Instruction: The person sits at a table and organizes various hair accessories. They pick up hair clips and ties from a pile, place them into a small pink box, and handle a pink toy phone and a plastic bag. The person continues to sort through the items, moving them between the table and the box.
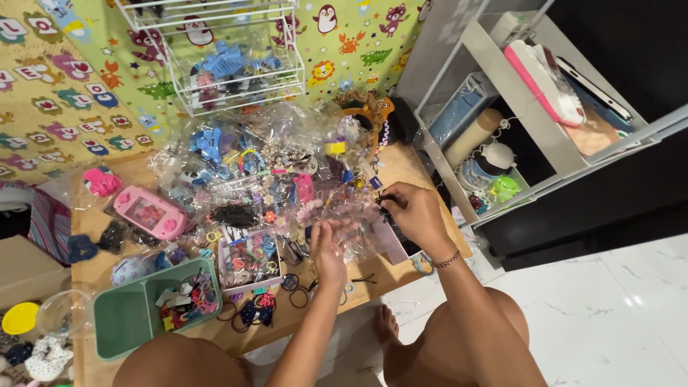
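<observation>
A crinkled, clear plastic bag point(358, 233) is held above the low wooden table point(401, 168). It is gripped by the left hand point(328, 247); a small black clip point(385, 204) is pinched by the right hand point(416, 215).

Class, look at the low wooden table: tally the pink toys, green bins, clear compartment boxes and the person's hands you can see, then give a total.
Pink handheld game toy: 1
Pink cat toy: 1
Green bin: 1
Clear compartment box: 1
Hands: 2, left hand, right hand
Total: 6
</observation>
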